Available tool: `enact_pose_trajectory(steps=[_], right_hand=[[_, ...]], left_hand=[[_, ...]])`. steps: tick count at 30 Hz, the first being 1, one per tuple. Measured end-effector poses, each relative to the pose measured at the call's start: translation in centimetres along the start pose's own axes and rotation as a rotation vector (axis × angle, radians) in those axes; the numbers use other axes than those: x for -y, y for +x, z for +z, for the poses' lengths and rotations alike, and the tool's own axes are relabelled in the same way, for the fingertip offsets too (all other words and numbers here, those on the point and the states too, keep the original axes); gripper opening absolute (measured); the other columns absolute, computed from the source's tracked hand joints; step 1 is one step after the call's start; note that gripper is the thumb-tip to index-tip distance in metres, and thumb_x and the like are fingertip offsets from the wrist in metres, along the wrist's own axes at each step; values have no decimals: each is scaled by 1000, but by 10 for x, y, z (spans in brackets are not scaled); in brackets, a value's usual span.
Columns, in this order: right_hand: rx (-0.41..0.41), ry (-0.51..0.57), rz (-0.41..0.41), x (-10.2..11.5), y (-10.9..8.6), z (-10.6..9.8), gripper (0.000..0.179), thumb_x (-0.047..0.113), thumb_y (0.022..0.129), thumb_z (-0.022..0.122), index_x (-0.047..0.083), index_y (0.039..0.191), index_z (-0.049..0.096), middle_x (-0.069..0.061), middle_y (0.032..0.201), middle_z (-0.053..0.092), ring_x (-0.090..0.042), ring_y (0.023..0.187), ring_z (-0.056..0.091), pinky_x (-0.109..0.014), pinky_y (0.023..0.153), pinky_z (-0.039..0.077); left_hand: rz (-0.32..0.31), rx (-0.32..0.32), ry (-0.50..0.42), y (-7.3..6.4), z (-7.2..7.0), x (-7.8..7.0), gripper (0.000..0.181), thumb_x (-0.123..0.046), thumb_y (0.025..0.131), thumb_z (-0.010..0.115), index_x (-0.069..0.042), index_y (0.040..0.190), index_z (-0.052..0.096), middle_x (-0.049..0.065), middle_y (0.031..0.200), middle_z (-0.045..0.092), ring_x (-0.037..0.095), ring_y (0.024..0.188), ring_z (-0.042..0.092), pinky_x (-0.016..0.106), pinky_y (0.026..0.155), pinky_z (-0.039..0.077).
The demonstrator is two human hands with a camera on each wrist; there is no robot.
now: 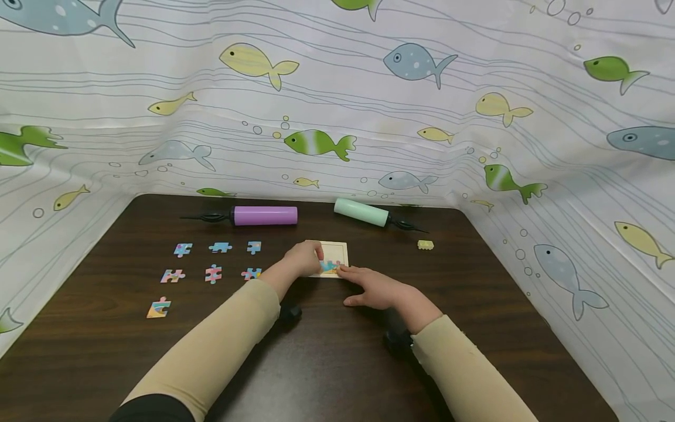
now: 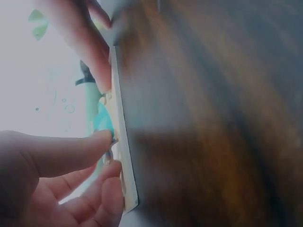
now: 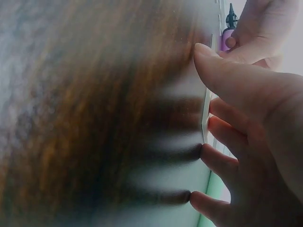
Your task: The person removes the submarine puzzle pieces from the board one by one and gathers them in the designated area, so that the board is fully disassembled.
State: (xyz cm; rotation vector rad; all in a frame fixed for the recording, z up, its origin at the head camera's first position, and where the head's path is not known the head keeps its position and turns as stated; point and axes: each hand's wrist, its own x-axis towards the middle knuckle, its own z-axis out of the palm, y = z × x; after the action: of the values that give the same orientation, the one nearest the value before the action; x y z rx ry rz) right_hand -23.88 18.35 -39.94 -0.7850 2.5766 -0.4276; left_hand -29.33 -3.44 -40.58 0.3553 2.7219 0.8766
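Observation:
A small square wooden puzzle tray (image 1: 336,248) lies on the table, with joined blue and pink jigsaw pieces (image 1: 330,266) along its near side. At its left my left hand (image 1: 304,258) pinches a jigsaw piece (image 2: 110,153) between thumb and fingertips, low over the tray; the fingers mostly hide this piece. From the right, my right hand (image 1: 375,289) reaches in with fingers extended and spread. Its fingertips (image 3: 213,124) touch the tray's right side and the joined pieces, while the thumb is held apart from the other fingers.
Several loose jigsaw pieces (image 1: 213,274) lie in rows on the left of the dark wooden table (image 1: 327,363). Behind are a purple hand pump (image 1: 266,215) and a mint green one (image 1: 361,212). A small yellow block (image 1: 425,245) sits at right. A fish-patterned curtain (image 1: 369,105) surrounds the table.

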Motion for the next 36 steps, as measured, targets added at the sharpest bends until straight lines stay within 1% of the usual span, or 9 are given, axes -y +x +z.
enact_pose_trajectory(steps=[5,8,11,14,17,22,26,32,36], right_hand=[[1,-5,1,0,0,0,76,37,94,68,20,156,29,1,161,22,-24,147,19,-44,114,21],[1,-4,5,0,0,0,76,36,93,69,19,156,29,0,161,22,-23,146,20,-44,114,21],[0,-7,13,0,0,1,77,37,93,69,20,156,29,2,161,22,-22,146,20,-43,114,22],[1,-10,19,-1,1,1,77,37,93,69,21,156,29,3,161,21,-22,147,19,-43,114,21],[1,-6,13,-1,1,2,77,36,93,69,20,156,28,1,161,21,-23,147,19,-43,114,22],[1,-5,5,0,0,2,77,34,94,68,17,156,28,-2,161,21,-25,147,19,-44,114,22],[-3,-4,0,1,-1,1,77,35,94,68,18,156,28,-2,161,21,-26,147,19,-45,114,21],[-7,-5,-9,1,-3,0,76,35,94,67,18,156,28,-3,161,21,-26,147,19,-45,114,21],[-4,1,-12,0,-2,1,75,35,94,67,18,156,28,-2,162,21,-26,147,19,-45,114,21]], left_hand=[[3,-36,-67,1,0,3,11,-10,84,73,-10,86,62,5,87,59,24,76,53,33,66,40],[7,-51,-90,2,-2,5,11,-12,86,73,-9,84,63,6,82,59,22,70,52,32,61,40],[8,-57,-121,-1,-8,6,10,-11,86,73,-9,84,63,7,78,58,21,64,52,30,56,41],[24,-59,-136,-9,-18,10,9,-9,86,72,-8,83,64,7,78,58,21,66,52,31,57,42],[51,-64,-124,-20,-30,17,8,-8,87,71,-7,81,65,6,77,60,22,71,52,33,62,42],[91,-73,-102,-42,-55,38,8,-7,89,69,-5,81,66,5,76,62,21,72,52,34,64,42],[77,-50,-118,-63,-74,57,8,-7,92,65,-3,85,66,9,79,64,20,64,54,34,58,45],[71,-61,-121,-93,-97,88,8,-7,91,65,-3,85,66,6,78,63,19,64,51,34,56,43],[57,-22,-148,-114,-108,105,7,-6,91,65,0,87,66,6,78,62,20,64,53,36,56,43]])
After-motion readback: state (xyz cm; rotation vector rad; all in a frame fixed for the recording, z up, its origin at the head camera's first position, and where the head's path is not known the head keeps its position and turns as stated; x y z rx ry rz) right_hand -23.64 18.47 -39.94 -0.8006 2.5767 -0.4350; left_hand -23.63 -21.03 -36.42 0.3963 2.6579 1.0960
